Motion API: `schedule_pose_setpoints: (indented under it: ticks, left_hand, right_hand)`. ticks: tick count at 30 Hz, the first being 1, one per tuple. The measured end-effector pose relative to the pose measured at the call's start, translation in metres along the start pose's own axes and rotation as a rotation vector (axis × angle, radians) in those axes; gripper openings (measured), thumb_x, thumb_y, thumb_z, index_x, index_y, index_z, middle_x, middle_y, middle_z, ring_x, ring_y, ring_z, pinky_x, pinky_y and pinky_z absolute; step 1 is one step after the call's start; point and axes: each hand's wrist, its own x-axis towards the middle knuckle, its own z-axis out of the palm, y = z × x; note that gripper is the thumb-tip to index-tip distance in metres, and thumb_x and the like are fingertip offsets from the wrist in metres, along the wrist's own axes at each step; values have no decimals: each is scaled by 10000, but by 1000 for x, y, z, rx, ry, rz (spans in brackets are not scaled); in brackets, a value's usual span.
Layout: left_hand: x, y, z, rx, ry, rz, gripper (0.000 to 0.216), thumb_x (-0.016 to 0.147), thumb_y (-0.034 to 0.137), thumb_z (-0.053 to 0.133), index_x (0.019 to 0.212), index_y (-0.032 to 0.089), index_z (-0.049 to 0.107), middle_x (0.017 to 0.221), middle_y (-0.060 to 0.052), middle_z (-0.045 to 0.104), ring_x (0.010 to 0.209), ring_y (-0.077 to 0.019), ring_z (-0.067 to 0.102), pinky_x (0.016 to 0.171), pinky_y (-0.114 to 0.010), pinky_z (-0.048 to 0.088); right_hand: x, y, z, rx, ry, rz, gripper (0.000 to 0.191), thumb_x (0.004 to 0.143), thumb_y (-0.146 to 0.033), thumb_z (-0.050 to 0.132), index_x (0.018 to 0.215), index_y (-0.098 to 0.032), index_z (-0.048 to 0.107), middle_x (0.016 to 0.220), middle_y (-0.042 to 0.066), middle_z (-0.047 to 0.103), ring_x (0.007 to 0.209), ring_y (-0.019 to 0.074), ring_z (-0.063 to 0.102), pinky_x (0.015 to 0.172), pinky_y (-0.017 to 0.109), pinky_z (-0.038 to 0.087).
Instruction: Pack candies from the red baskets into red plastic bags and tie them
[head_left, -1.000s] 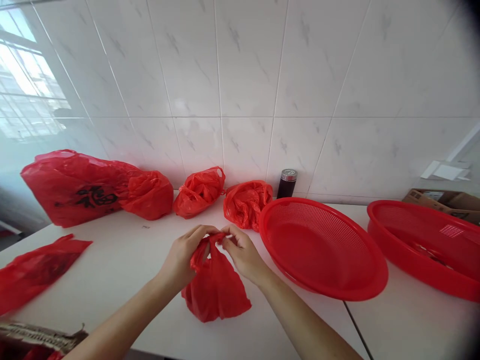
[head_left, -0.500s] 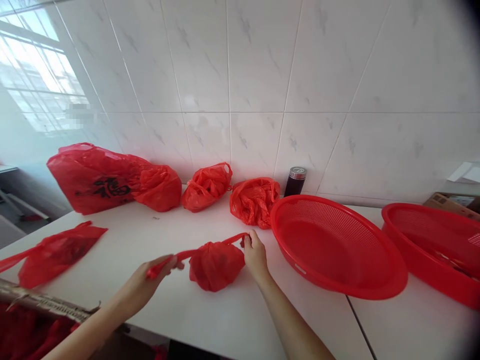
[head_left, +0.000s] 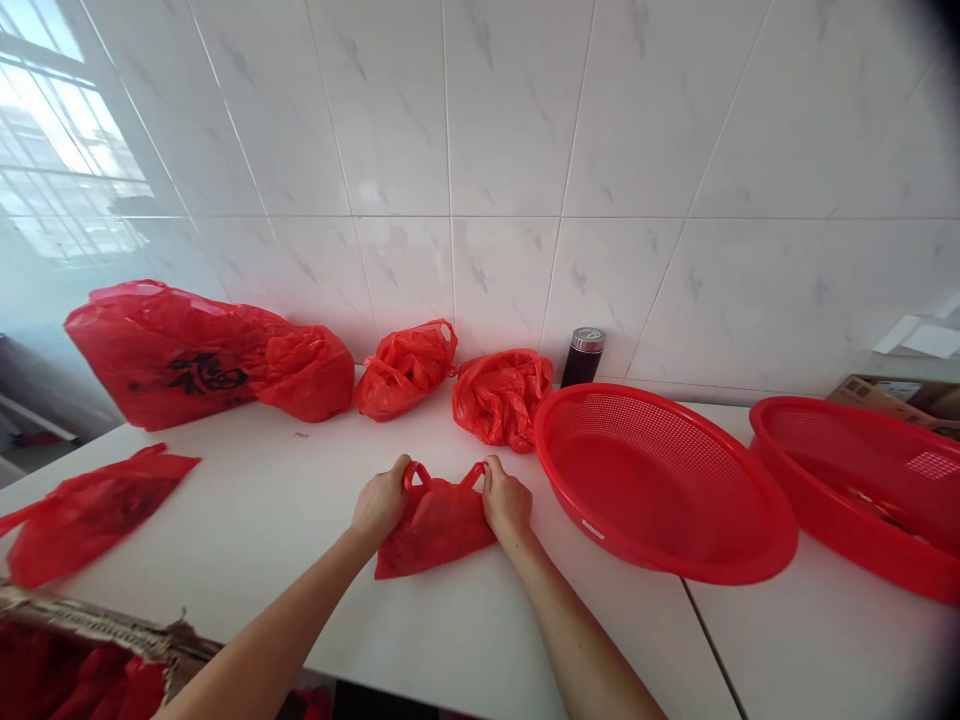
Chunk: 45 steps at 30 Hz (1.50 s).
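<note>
A small red bag with two loop handles lies on the white table in front of me. My left hand is closed on its left handle. The right handle is pinched in my right hand. Between my hands the bag is spread fairly flat, its lower edge on the tabletop. What is inside it, if anything, is hidden. Behind it, near the wall, sit crumpled red plastic bags.
To the right stand a red perforated basin and a second red basin. A dark flask is by the tiled wall. Another red bag lies left, above an open cardboard box. A large printed red bag leans at the back left.
My left hand has moved right and up to the bag's left handle. The bunched bag with its stretched-out handle is now spread flatter, both loops upright. My right hand stays about in place.
</note>
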Motion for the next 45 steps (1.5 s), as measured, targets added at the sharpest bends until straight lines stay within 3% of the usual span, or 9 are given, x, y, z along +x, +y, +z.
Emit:
schedule_pose_setpoints:
  ticks: [11, 19, 23, 25, 27, 29, 31, 37, 45]
  left_hand:
    - [-12, -12, 13, 63, 70, -87, 140, 892, 283, 397, 857, 248, 528, 825, -42, 678, 653, -206, 581, 587, -279, 323]
    - [-103, -1, -11, -387, 198, -170, 457, 918, 549, 306, 614, 226, 418, 602, 19, 489, 571, -155, 452, 578, -257, 394]
    - [-111, -16, -18, -685, 62, -220, 476, 871, 591, 388, 594, 212, 467, 614, 7, 495, 642, -171, 503, 695, -302, 476]
    - [-102, -20, -25, -705, -10, -248, 420, 849, 592, 424, 746, 208, 560, 721, -16, 573, 699, -190, 563, 730, -345, 505]
    - [-91, -16, -34, -583, 113, -241, 427, 840, 544, 474, 1096, 212, 555, 1022, -80, 625, 865, -229, 608, 783, -392, 509]
    - [-79, -3, -42, -371, 302, -98, 543, 850, 448, 503, 1345, 253, 393, 1325, -118, 506, 1129, -264, 537, 920, -447, 451]
    - [-66, 16, -42, -191, 267, 115, 558, 852, 337, 513, 1389, 298, 370, 1461, -92, 393, 1306, -271, 387, 1046, -479, 332]
    - [-26, 49, -29, -174, -206, 232, 275, 706, 153, 557, 925, 250, 692, 943, -53, 709, 892, -270, 627, 812, -387, 457]
    - [-32, 2, -105, -508, -145, -39, 165, 755, 348, 591, 829, 206, 635, 741, 3, 643, 666, -182, 584, 573, -269, 436]
  right_hand:
    - [12, 18, 15, 3, 17, 46, 266, 967, -211, 307, 1074, -199, 550, 747, 68, 700, 648, 197, 625, 561, 278, 291]
    - [13, 16, 15, 183, 113, 134, 300, 964, -211, 243, 1088, -197, 516, 775, 81, 676, 660, 218, 621, 536, 278, 277]
    - [12, 13, 17, 332, 124, 121, 294, 942, -242, 256, 1046, -221, 531, 746, 57, 654, 648, 221, 606, 544, 278, 296]
    - [11, 14, 16, 433, 142, 120, 299, 944, -266, 237, 1042, -229, 517, 735, 39, 641, 639, 212, 599, 553, 278, 320]
    - [10, 16, 15, 545, 149, 105, 302, 954, -308, 218, 1032, -234, 500, 693, 10, 616, 615, 199, 589, 559, 275, 347]
    - [9, 16, 13, 652, 144, 78, 296, 960, -357, 221, 999, -239, 490, 651, -15, 587, 596, 184, 579, 563, 267, 370]
    - [8, 16, 13, 744, 138, 52, 285, 958, -392, 244, 967, -241, 484, 648, -25, 575, 600, 171, 572, 572, 259, 388]
    - [5, 18, 12, 950, 144, 50, 297, 941, -430, 268, 1045, -220, 451, 657, -23, 536, 602, 159, 540, 581, 263, 426]
    - [7, 19, 15, 1017, -21, 31, 334, 834, -524, 550, 988, -235, 483, 586, -62, 516, 530, 137, 483, 531, 249, 397]
